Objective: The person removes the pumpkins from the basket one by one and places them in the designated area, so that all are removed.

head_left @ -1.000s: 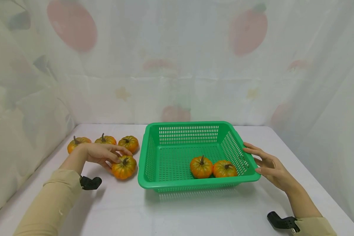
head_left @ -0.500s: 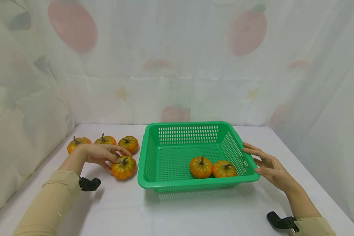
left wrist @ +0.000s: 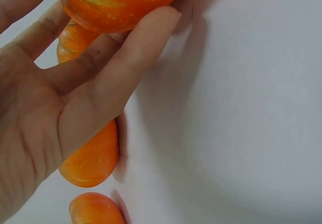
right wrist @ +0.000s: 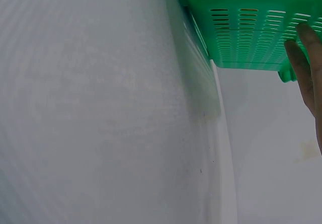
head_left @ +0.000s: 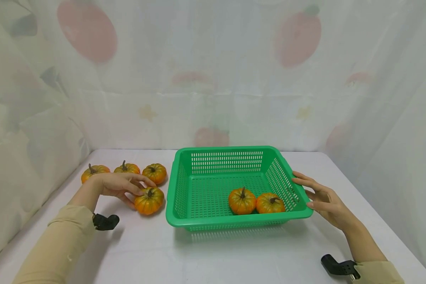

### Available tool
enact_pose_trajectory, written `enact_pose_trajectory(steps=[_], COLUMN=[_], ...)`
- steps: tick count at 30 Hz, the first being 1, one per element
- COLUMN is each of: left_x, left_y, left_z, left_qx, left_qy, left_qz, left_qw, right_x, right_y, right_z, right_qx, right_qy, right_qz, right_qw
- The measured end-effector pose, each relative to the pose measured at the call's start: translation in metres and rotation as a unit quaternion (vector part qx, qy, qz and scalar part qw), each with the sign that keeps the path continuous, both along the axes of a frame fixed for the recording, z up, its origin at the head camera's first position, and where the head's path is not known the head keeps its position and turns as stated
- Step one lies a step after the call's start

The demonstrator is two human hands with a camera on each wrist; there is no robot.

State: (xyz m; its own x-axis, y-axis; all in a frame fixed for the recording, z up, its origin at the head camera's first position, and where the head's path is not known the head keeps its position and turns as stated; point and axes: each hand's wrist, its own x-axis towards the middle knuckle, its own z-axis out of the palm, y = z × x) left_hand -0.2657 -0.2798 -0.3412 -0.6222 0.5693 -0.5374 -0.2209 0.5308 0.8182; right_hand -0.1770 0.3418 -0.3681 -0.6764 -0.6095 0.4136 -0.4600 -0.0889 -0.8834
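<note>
In the head view my left hand lies beside a small orange pumpkin on the white table. Its fingers are spread and loosely bent along the pumpkin's left side. Seen from the left wrist, the thumb stretches out nearly straight to the edge of the near pumpkin. On the other side, my right hand touches the right rim of a green plastic basket with extended fingers. Two pumpkins sit side by side in the basket's front right part, a left one and a right one.
Behind my left hand, a row of pumpkins holds a left one, a middle one and a right one. A pale curtain with faded fruit prints hangs behind the table and at its sides.
My left wrist and forearm have shifted slightly to the left, the fingers still beside the near pumpkin. The right hand, the basket and the pumpkins stay practically where they were.
</note>
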Motion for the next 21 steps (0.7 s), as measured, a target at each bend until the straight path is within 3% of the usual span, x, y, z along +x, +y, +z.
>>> enact_pose_trajectory(steps=[12, 21], left_x=[0.002, 0.008], left_y=[-0.010, -0.022], left_z=[0.001, 0.019], left_qx=[0.021, 0.006], left_qy=[0.022, 0.039], left_qz=[-0.011, 0.018], left_qw=[0.9995, 0.9990], right_x=[0.001, 0.001], right_y=[-0.001, -0.001], right_z=[0.002, 0.002], right_qx=[0.004, 0.007], right_qy=[-0.004, -0.001], right_qz=[-0.008, -0.010], right_qw=[0.9999, 0.9999])
